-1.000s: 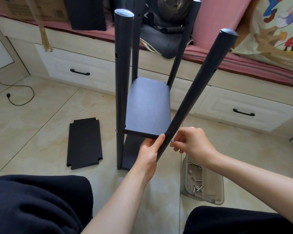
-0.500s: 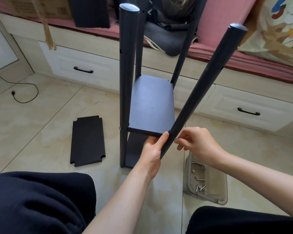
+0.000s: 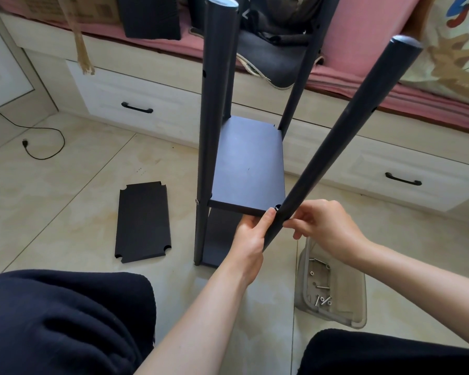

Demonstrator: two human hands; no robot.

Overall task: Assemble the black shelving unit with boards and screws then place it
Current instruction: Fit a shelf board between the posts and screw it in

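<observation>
The black shelving unit stands on the tiled floor with several round posts. A black shelf board [image 3: 248, 163] sits between the posts, with a lower board under it. The near-right post [image 3: 333, 131] leans outward at its top. My left hand [image 3: 251, 234] grips the board's near-right corner, thumb against that post. My right hand [image 3: 322, 226] pinches at the post's right side at board height; whether a screw is between the fingers is hidden. A screw head [image 3: 197, 201] shows on the near-left post [image 3: 213, 117].
A spare black board [image 3: 142, 221] lies flat on the floor to the left. A grey plastic tray [image 3: 333, 288] with several screws sits at the right, under my right wrist. White drawers and a pink-cushioned bench run behind. A black cable lies far left. My knees fill the bottom corners.
My right hand has closed in from just right of the leaning post onto its side. The left hand keeps its grip at the board corner. The camera has shifted slightly.
</observation>
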